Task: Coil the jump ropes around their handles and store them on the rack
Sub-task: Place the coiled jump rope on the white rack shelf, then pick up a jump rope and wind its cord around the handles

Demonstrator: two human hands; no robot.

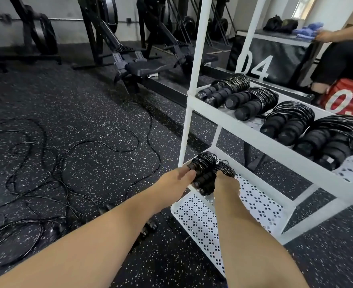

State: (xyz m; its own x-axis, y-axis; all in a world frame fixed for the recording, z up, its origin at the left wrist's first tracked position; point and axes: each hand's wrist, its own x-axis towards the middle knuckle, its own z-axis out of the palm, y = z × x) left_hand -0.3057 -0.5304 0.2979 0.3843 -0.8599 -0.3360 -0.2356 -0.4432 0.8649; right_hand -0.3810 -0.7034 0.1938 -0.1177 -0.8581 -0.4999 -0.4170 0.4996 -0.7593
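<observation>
Gripping one coiled jump rope [207, 175] (handles toward the camera), both hands' fingers [189, 174] curl round it.

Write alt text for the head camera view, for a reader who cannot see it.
Both hands, left hand and right hand, hold a coiled jump rope over the lower shelf of a white rack. Four coiled ropes lie on the shelf above, and loose ropes sprawl on the gym floor to the left.

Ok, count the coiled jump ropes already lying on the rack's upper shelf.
4, in a row on the white metal rack: far-left black coiled rope, second, third, nearest-right. A fifth black bundle, held by both hands, is at the lower shelf.
</observation>
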